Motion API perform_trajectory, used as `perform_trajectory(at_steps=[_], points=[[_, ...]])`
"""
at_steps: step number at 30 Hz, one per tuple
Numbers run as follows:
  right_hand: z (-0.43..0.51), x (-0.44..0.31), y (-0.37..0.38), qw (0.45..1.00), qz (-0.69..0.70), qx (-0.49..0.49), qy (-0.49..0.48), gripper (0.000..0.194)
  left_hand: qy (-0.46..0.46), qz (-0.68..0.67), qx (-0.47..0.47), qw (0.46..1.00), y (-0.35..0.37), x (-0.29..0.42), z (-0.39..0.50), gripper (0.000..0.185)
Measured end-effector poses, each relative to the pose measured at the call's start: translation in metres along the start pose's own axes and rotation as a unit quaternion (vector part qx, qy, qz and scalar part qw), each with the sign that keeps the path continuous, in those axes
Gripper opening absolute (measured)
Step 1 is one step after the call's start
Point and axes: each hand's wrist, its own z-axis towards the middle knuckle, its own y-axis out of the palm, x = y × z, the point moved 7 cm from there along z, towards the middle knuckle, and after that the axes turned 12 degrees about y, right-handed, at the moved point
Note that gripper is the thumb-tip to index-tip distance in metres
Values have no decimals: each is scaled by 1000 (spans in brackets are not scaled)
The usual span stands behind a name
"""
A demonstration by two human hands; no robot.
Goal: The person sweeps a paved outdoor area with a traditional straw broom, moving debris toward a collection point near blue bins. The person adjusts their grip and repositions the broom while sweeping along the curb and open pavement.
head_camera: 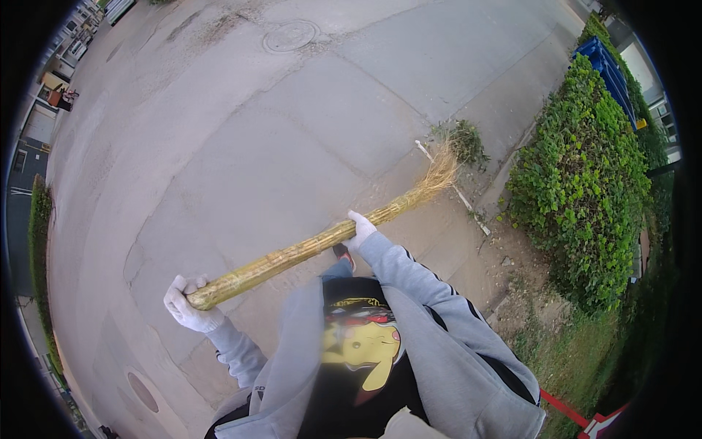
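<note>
A long straw broom [285, 258] runs slantwise across the view, its thick bound handle at lower left. My left hand [189, 304], in a white glove, grips the top end of that handle. Further down the shaft, my right hand [359, 231], also gloved, is closed around it. The loose bristles [443, 167] reach a small heap of green clippings [465, 142] on the pavement. A thin white stick [469, 206] lies on the ground there, partly covered by the bristles.
A leafy hedge [576, 186] grows behind a low kerb [510, 167] on the right, with a blue bin [606, 74] beyond it. Bits of debris [507, 262] lie by the hedge. A round manhole cover [290, 36] is set in the road ahead.
</note>
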Motion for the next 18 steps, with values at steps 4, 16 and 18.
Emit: perform_trajectory(at_steps=[4, 16, 18], points=[[3, 83, 86, 987, -11, -22, 157, 36, 202, -105, -103, 968, 7, 80, 72, 25], [85, 36, 113, 989, 12, 107, 99, 29, 108, 57, -245, 962, 75, -3, 105, 20], [92, 8, 105, 991, -12, 120, 64, 28, -5, 38, -123, 992, 50, -52, 103, 17]])
